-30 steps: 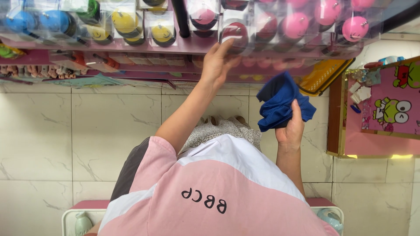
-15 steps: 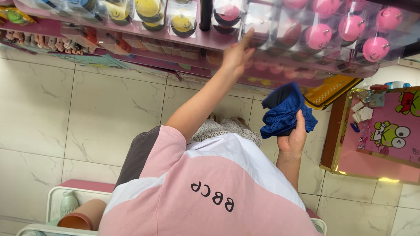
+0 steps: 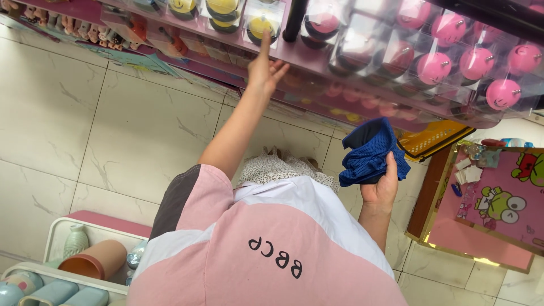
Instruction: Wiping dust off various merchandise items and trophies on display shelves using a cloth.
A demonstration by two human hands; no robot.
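My left hand (image 3: 265,71) reaches out to a pink shelf (image 3: 317,59), fingers apart, its fingertips at a clear box holding a yellow ball (image 3: 262,25). It grips nothing. My right hand (image 3: 382,187) is held close to my chest and is shut on a crumpled blue mesh cloth (image 3: 371,150). My pink and white shirt (image 3: 272,249) fills the lower middle of the view.
Clear boxes with pink balls (image 3: 450,28) line the shelf to the right, and a dark post (image 3: 296,20) stands beside the yellow ones. A yellow basket (image 3: 433,139) and a pink cartoon-frog board (image 3: 498,207) lie right. A white rack (image 3: 85,258) with a vase and cups is at lower left.
My left hand has slid left along the shelf, from the dark and pink ball boxes to the yellow ball box. The right hand still holds the blue cloth.
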